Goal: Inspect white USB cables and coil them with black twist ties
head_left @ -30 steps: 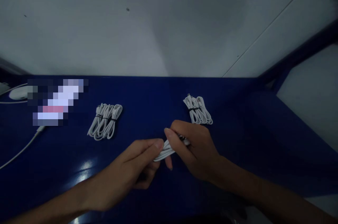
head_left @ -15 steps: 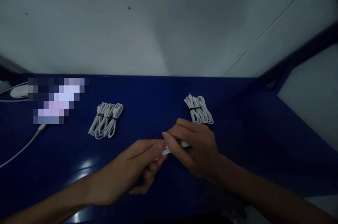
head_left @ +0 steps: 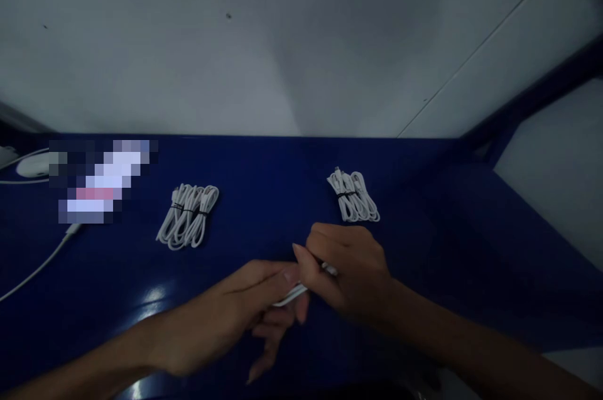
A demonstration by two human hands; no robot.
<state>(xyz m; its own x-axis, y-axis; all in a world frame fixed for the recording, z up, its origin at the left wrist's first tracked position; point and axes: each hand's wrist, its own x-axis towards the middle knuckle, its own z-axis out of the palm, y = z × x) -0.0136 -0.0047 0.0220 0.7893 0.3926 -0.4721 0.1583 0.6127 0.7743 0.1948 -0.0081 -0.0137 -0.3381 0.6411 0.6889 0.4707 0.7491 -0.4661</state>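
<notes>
Between my two hands is a folded white cable (head_left: 291, 295), mostly covered by my fingers. My left hand (head_left: 249, 299) pinches it between thumb and fingers, with the lower fingers curling loosely below. My right hand (head_left: 348, 268) is closed around the other end, where a light connector tip (head_left: 329, 269) shows beside the thumb. Beyond my right hand lies a bundle of white cables (head_left: 355, 196) with black ties. To the left of my hands, a second bundle of tied white cables (head_left: 188, 216) rests on the blue tabletop (head_left: 264, 199).
At the far left is a blurred-out bright object (head_left: 108, 180) with a white cord (head_left: 38, 271) running from it. A white rounded item (head_left: 32, 166) sits beside it. A pale wall (head_left: 282, 42) rises behind the table, and a blue frame (head_left: 527, 98) stands at the right.
Both hands have moved slightly down toward me with the cable. My left hand's lower fingers have spread downward, and my right fingers have curled tighter. The two bundles have stayed put.
</notes>
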